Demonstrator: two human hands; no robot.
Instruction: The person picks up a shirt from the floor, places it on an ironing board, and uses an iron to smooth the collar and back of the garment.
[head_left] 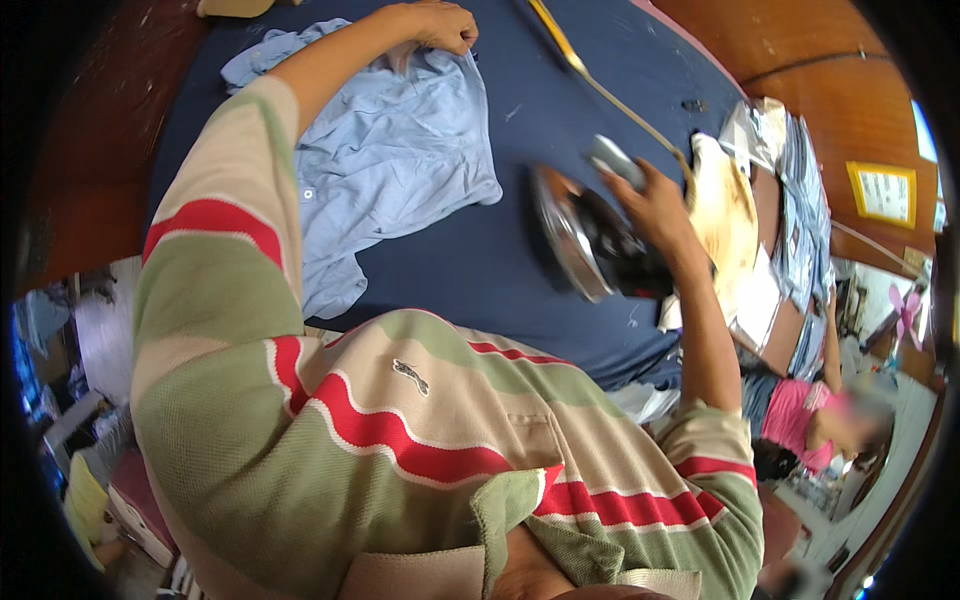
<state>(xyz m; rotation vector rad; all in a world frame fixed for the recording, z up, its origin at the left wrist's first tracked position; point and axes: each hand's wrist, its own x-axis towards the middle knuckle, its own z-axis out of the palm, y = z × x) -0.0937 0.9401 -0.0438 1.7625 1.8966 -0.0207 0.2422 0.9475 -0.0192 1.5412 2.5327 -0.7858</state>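
A wrinkled light blue shirt (pixel 400 150) lies spread on the dark blue cloth-covered table (pixel 520 110), left of the middle. At its far edge my left hand (pixel 440 28) is closed, pinching the fabric. To the right, my right hand (pixel 655 210) is wrapped round the iron (pixel 580 235), which has a shiny metal lower part and a dark body. The iron looks tilted and blurred, beside the shirt and apart from it. A pale piece (pixel 615 160) juts out by my right fingers; whether it belongs to the iron I cannot tell.
A yellow-ended cord (pixel 560 45) runs across the table's far side toward a scorched cream cloth (pixel 725 200) at the right. Beyond that cloth hang or lie blue garments (pixel 800 200). A person in a pink top (pixel 797 415) is at the far right. Wooden panels (pixel 820 50) flank the table.
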